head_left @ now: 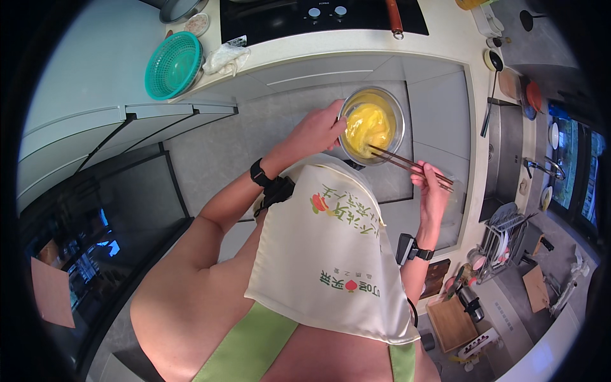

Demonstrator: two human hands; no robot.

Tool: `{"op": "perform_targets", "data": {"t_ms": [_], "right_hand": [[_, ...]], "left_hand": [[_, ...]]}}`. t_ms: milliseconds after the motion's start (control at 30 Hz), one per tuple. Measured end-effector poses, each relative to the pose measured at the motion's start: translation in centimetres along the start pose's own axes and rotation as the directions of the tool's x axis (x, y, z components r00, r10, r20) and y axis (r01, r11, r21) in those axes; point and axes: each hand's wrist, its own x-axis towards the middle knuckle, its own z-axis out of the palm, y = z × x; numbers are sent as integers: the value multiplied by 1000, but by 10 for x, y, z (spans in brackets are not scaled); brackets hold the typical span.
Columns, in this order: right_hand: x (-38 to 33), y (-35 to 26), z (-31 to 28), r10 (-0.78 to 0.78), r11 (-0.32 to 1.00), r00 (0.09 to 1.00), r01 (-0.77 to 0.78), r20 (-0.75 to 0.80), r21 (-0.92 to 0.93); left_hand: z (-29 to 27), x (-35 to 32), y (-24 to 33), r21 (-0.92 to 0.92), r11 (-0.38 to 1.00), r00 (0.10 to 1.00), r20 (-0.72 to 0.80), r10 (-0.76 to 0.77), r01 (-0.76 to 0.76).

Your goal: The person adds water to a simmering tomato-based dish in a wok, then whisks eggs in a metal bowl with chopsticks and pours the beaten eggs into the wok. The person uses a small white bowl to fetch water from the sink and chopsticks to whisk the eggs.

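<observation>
**Beating eggs over the kitchen floor**

The person stands between the counters, holding a steel bowl (372, 127) out in front of the chest, above the grey tiled floor (216, 153). The left hand (318, 130) is curled round the bowl's near-left rim, thumb over the edge, fingers hidden beneath. Inside the bowl sits bright yellow beaten egg (368, 124), filling most of it.

The right hand (435, 188) is closed around a pair of dark chopsticks (407, 164), pinching them near their upper ends; their tips reach down over the bowl's lower right rim into the egg. Each wrist wears a black band, and a cream apron (331, 248) with printed decoration hangs down the front.

Up on the desk (445, 38) behind the bowl lies a black cooktop (286, 16). To its left, a teal plastic colander (173, 65) sits at the corner, with a crumpled white bag (224, 58) just beside it. Off to the right are a steel sink (509, 153) and a dish rack (506, 239).
</observation>
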Motion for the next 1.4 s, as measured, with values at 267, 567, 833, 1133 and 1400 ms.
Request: {"op": "perform_targets", "data": {"t_ms": [267, 567, 833, 1133, 1400], "right_hand": [[7, -3, -5, -116, 986, 988, 127, -104, 108], [6, -2, -11, -74, 994, 997, 76, -33, 77], [7, -2, -5, -168, 966, 979, 187, -117, 176], [7, 7, -9, -61, 995, 997, 64, -46, 82], [8, 26, -8, -79, 953, 991, 108, -111, 282]], "left_hand": [[0, 0, 2, 20, 1000, 1000, 5, 24, -24], [1, -2, 4, 13, 1000, 1000, -6, 0, 0], [1, 1, -2, 45, 998, 999, 23, 31, -32], [1, 2, -5, 57, 997, 999, 20, 45, -46], [2, 1, -8, 58, 998, 999, 48, 22, -25]]}}
